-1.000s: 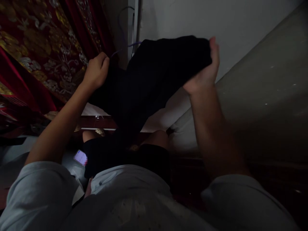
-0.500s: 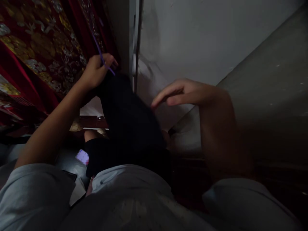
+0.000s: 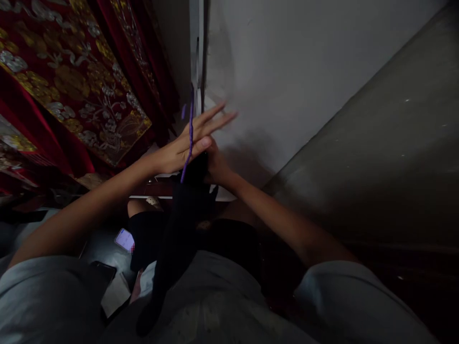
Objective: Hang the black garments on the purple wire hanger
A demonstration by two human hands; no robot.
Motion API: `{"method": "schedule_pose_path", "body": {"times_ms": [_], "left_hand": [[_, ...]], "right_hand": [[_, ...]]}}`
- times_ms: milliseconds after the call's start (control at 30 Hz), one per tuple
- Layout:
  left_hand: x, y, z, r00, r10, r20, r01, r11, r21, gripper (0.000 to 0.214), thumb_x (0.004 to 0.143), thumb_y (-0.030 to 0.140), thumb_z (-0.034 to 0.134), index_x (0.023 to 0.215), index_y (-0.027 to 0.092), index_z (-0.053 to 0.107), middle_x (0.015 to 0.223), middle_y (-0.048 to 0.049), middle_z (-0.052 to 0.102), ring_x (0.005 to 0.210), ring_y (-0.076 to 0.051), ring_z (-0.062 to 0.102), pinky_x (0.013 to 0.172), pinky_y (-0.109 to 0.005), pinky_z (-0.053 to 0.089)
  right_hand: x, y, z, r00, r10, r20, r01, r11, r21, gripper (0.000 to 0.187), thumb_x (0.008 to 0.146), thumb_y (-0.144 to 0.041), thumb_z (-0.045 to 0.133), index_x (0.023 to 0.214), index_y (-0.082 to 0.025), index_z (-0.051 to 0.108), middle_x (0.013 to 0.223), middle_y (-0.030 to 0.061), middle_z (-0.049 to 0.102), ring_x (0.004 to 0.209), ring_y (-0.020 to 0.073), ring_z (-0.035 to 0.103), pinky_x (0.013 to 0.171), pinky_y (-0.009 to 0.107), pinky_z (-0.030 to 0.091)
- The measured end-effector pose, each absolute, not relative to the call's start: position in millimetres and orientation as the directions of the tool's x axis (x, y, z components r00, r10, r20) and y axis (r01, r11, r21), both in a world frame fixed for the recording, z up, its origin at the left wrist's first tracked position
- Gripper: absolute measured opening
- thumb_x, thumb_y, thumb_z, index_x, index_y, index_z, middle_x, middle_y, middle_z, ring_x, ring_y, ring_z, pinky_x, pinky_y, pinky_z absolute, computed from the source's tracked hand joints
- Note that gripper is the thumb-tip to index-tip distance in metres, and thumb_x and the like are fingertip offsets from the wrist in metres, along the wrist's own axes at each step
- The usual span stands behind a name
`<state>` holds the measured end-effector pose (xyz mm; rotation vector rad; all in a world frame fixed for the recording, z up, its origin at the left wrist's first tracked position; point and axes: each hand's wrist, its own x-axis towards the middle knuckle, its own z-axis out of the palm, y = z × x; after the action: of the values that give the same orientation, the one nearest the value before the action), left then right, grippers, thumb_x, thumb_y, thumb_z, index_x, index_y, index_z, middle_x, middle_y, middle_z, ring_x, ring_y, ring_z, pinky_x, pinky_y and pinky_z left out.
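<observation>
My left hand (image 3: 190, 143) has its fingers stretched out and apart, slightly blurred, with a purple cord (image 3: 191, 129) running across it. Just beneath is a long black soft thing (image 3: 186, 215) over my lap; in this dim light I cannot tell cloth from fur. It narrows to a tail-like end (image 3: 147, 320) against my shirt, and a small pointed part (image 3: 215, 192) sticks out near its top. Against its upper end my right hand (image 3: 218, 165) is closed, its fingertips partly hidden behind my left thumb and the black thing.
Red drapes with gold and silver embroidery (image 3: 75, 81) hang at the left. A pale wall (image 3: 304, 62) is ahead, with a thin upright metal edge (image 3: 195, 57) beside it. A lit phone (image 3: 124, 240) and a white paper-like piece (image 3: 116, 294) lie by my left side.
My right hand has come left to the black thing beside my left hand. My left hand has moved right and its fingers have stretched out. The black thing has shifted left and hangs lower.
</observation>
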<state>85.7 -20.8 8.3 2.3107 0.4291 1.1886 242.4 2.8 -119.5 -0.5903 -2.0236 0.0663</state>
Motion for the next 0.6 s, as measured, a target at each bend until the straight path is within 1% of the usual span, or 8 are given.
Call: {"method": "schedule_pose_path", "body": {"times_ms": [100, 167, 233, 300, 400, 467, 533, 600], "left_hand": [[62.5, -8.9, 22.0, 0.33, 0.776, 0.537, -0.027, -0.561, 0.827, 0.06, 0.092, 0.061, 0.071, 0.132, 0.016, 0.064, 0.136, -0.0118, 0.059, 0.147, -0.039, 0.043, 0.121, -0.062, 0.032], [36.3, -5.9, 28.8, 0.265, 0.924, 0.277, -0.063, -0.27, 0.961, 0.056, 0.094, 0.055, 0.071, 0.131, 0.013, 0.063, 0.129, -0.0145, 0.062, 0.144, -0.042, 0.045, 0.117, -0.067, 0.037], [9.8, -9.7, 29.9, 0.292, 0.956, -0.039, -0.042, 0.054, 0.998, 0.057, 0.095, 0.059, 0.067, 0.128, 0.012, 0.065, 0.125, -0.0162, 0.065, 0.14, -0.044, 0.049, 0.115, -0.067, 0.04], [-10.0, -17.8, 24.0, 0.322, 0.932, -0.169, -0.054, 0.196, 0.979, 0.061, 0.097, 0.067, 0.057, 0.127, 0.014, 0.066, 0.126, -0.0153, 0.068, 0.136, -0.043, 0.053, 0.116, -0.065, 0.041], [-20.6, -28.5, 3.9, 0.351, 0.933, -0.074, -0.141, 0.13, 0.981, 0.073, 0.095, 0.079, 0.045, 0.131, 0.018, 0.065, 0.132, -0.0135, 0.066, 0.136, -0.042, 0.054, 0.115, -0.066, 0.042], [-17.9, -31.8, -14.7, 0.316, 0.948, -0.025, -0.14, 0.072, 0.988, 0.079, 0.089, 0.083, 0.051, 0.131, 0.017, 0.065, 0.134, -0.0154, 0.065, 0.137, -0.044, 0.052, 0.113, -0.067, 0.042], [-11.7, -33.5, -35.8, 0.195, 0.98, 0.04, -0.112, -0.018, 0.994, 0.073, 0.085, 0.074, 0.067, 0.128, 0.016, 0.065, 0.135, -0.0164, 0.065, 0.138, -0.043, 0.051, 0.115, -0.063, 0.042], [-4.6, -36.0, -57.6, 0.047, 0.991, 0.126, -0.054, -0.123, 0.991, 0.064, 0.081, 0.056, 0.082, 0.127, 0.015, 0.064, 0.135, -0.0155, 0.065, 0.138, -0.041, 0.052, 0.119, -0.058, 0.039]], "right_hand": [[275.9, 20.4, -115.4, -0.418, 0.358, 0.834, 0.42, 0.891, -0.172, 0.099, 0.071, -0.051, 0.077, 0.154, -0.024, 0.03, 0.142, 0.0142, 0.047, 0.136, 0.0336, 0.048, 0.115, 0.056, 0.043], [303.2, 25.5, -109.1, -0.339, 0.424, 0.84, 0.579, 0.797, -0.169, 0.095, 0.072, -0.053, 0.075, 0.153, -0.025, 0.034, 0.136, 0.0131, 0.048, 0.131, 0.035, 0.05, 0.112, 0.059, 0.043], [328.1, 24.3, -97.2, -0.196, 0.468, 0.862, 0.738, 0.649, -0.184, 0.092, 0.074, -0.052, 0.074, 0.153, -0.024, 0.038, 0.132, 0.0135, 0.047, 0.127, 0.0363, 0.051, 0.11, 0.063, 0.041], [345.9, 20.7, -79.0, -0.09, 0.483, 0.871, 0.832, 0.517, -0.201, 0.094, 0.073, -0.049, 0.075, 0.155, -0.022, 0.038, 0.13, 0.0149, 0.046, 0.123, 0.0369, 0.05, 0.108, 0.064, 0.039], [354.4, 18.6, -43.7, -0.065, 0.588, 0.806, 0.887, 0.405, -0.223, 0.095, 0.075, -0.043, 0.077, 0.157, -0.02, 0.035, 0.132, 0.0173, 0.043, 0.127, 0.0391, 0.046, 0.108, 0.067, 0.034], [349.3, 18.5, -20.6, -0.099, 0.656, 0.749, 0.881, 0.408, -0.24, 0.087, 0.081, -0.039, 0.074, 0.157, -0.02, 0.035, 0.136, 0.0187, 0.041, 0.132, 0.0408, 0.042, 0.11, 0.07, 0.032], [340.0, 16.0, -3.4, -0.141, 0.68, 0.719, 0.856, 0.449, -0.257, 0.079, 0.087, -0.038, 0.069, 0.156, -0.021, 0.036, 0.139, 0.0188, 0.04, 0.136, 0.0415, 0.04, 0.112, 0.071, 0.031], [331.2, 9.4, 4.6, -0.191, 0.684, 0.704, 0.823, 0.502, -0.265, 0.076, 0.089, -0.039, 0.069, 0.156, -0.024, 0.036, 0.144, 0.0181, 0.039, 0.139, 0.0419, 0.037, 0.114, 0.073, 0.029]]}}
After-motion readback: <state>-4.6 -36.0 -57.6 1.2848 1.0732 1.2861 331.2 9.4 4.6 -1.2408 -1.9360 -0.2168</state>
